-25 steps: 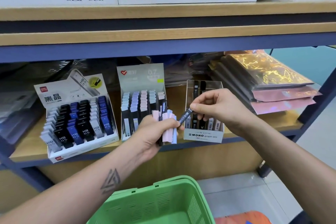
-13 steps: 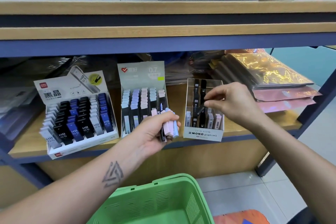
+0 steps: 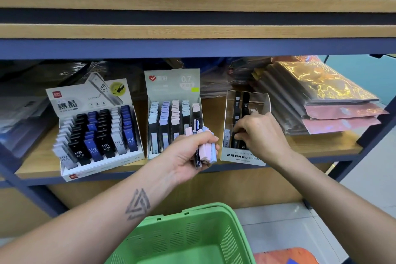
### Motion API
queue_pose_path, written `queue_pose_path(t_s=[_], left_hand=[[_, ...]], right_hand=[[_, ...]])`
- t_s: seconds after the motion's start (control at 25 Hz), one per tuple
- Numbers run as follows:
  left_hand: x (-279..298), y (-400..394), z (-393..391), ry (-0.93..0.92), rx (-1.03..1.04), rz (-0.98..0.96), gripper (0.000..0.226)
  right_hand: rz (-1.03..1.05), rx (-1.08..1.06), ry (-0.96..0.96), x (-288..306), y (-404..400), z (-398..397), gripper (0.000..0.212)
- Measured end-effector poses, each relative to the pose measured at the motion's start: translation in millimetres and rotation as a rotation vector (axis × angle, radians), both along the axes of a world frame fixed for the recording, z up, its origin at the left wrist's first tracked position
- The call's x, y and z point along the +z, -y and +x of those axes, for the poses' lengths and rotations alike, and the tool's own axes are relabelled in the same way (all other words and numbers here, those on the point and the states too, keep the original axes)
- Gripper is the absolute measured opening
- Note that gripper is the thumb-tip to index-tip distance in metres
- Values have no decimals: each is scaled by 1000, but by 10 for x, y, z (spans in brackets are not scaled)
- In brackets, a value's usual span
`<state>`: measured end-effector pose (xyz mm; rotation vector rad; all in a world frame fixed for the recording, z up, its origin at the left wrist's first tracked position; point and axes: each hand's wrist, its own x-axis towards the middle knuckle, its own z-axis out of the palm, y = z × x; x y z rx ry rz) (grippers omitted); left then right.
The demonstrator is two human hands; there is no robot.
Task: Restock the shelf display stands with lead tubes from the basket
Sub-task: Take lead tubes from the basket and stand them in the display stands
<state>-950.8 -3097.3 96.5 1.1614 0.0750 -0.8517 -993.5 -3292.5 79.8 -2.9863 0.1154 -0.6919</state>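
Reaching inside the MONO stand (image 3: 244, 156), right hand (image 3: 260, 133) seemingly pinches a tube.

Bright green perforated basket (image 3: 188, 240), pink, pale blue and black lead tubes (image 3: 203, 148), possibly marbled gold folders (image 3: 321, 83).

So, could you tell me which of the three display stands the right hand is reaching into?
The clear MONO graph stand, the rightmost of the three. The right hand reaches into it; the other two are printed cardboard.
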Motion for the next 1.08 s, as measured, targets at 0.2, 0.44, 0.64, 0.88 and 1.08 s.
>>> queue_pose_path(t_s=[0.2, 0.44, 0.64, 0.88, 1.08], left_hand=[[-9, -16, -2, 10, -8, 2, 18], [-82, -30, -18, 3, -41, 26, 8], [-109, -10, -42, 4, -72, 16, 9], [-137, -13, -66, 32, -132, -44, 31], [-144, -46, -41, 1, -108, -91, 26]], right_hand=[[-39, -30, 56, -127, -32, 13, 10], [-28, -57, 79, -145, -12, -37, 6], [450, -10, 93, 46, -62, -113, 11], [1193, 257, -272, 166, -234, -211, 17], [1300, 292, -312, 110, -199, -197, 27]])
